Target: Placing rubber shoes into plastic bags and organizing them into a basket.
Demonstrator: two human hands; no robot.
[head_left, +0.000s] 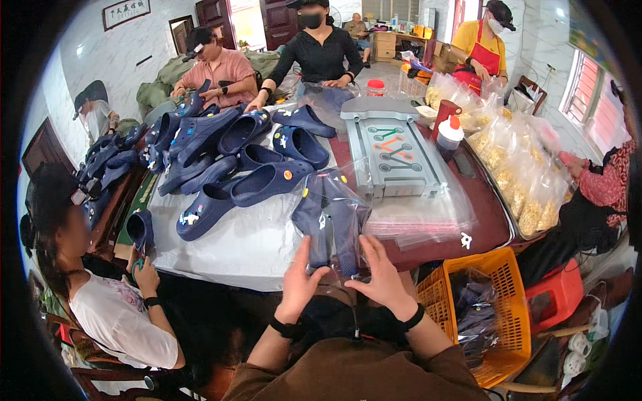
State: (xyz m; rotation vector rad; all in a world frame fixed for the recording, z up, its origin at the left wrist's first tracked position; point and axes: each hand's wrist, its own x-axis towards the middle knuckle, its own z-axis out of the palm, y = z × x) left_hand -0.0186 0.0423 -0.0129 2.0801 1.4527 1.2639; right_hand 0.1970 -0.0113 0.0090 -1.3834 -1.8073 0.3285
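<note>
At the table's near edge lies a clear plastic bag [342,230] with a pair of navy clogs [323,234] inside, a yellow charm showing on one. My left hand [301,284] grips the bag's left side, fingers pointing up along it and thumb turned inward. On the opposite side my right hand [384,277] holds it the same way, its thumb near the lower end. Loose navy clogs [200,137] with charms are heaped just beyond, to the left. Flat clear bags [421,224] lie stacked to the right, partly under a grey plastic case [394,150].
An orange crate [436,304] with bagged clogs stands at my right, beside a red stool [558,294]. Filled clear bags [518,174] crowd the right of the table. A white bottle [450,132] stands behind the case. Several people work around; one at left holds scissors [138,264].
</note>
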